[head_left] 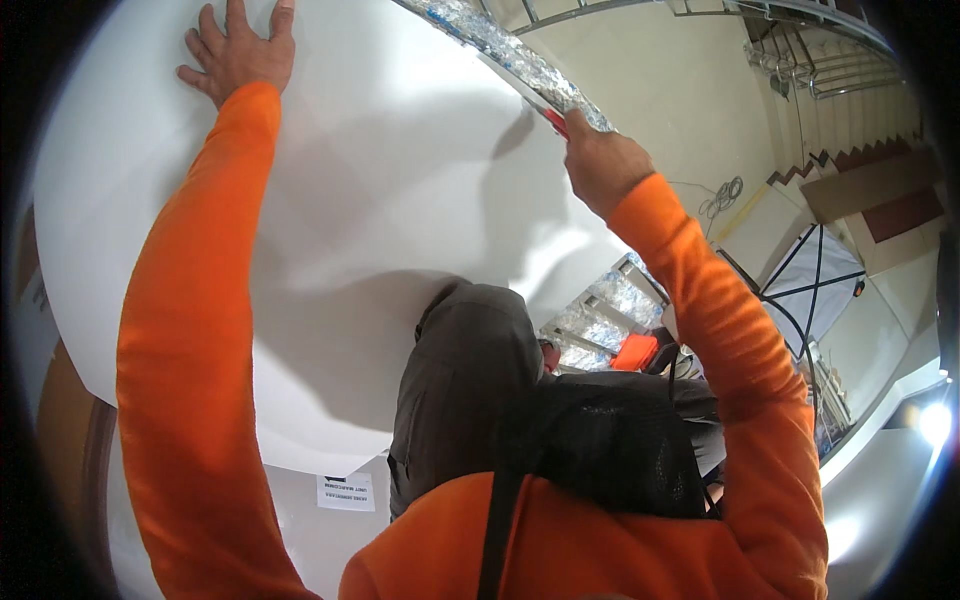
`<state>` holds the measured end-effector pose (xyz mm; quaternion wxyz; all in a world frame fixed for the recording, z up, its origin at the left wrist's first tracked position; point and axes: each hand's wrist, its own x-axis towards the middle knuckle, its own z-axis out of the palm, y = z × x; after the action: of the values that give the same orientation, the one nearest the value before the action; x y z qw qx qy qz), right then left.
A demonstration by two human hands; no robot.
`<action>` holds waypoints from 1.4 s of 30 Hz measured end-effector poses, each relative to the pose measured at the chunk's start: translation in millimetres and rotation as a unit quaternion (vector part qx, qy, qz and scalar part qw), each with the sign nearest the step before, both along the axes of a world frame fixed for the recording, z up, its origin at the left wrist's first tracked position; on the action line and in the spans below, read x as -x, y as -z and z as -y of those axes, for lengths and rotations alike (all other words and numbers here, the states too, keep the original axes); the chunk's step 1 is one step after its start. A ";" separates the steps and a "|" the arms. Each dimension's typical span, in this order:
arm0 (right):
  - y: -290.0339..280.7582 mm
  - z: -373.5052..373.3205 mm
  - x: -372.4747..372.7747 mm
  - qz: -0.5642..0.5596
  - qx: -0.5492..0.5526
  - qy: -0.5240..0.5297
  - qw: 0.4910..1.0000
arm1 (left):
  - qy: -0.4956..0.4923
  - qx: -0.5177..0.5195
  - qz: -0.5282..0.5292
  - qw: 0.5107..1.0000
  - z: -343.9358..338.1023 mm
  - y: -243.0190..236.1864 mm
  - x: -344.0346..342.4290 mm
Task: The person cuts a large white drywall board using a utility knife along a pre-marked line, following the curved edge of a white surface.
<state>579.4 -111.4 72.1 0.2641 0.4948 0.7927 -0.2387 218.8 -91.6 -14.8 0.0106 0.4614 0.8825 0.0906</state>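
Observation:
A large white sheet (340,200) spreads across the view in front of me, and its far right edge lies along a paint-speckled grey plank (520,55). My left hand (240,52) presses on the sheet at the upper left, fingers spread. My right hand (608,160) is closed around a red utility knife (556,121). The knife's thin tip points up and left at the sheet's edge beside the plank. My fingers cover most of its handle.
My grey-trousered knee (475,340) is against the sheet. Right of it are a speckled stepped frame (595,315) and an orange object (634,352). Farther right lie a coiled cable (722,197) and a white panel with black straps (815,280). Metal railing (560,15) runs along the top.

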 end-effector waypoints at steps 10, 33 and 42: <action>0.8 7.1 -23.6 0.018 0.006 -0.018 1.000 | -0.003 0.020 0.013 1.000 -2.8 6.0 2.0; -18.9 17.0 -28.6 0.043 0.051 0.028 0.997 | 0.056 -0.064 -0.044 0.995 2.8 42.0 31.0; -15.6 26.8 -40.5 0.042 0.039 0.039 0.998 | 0.056 -0.063 -0.043 0.996 3.2 40.0 30.5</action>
<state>619.8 -138.2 87.8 0.3071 0.5241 0.7512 -0.2582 188.2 -94.8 -54.9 -0.0510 0.5131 0.8476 0.1254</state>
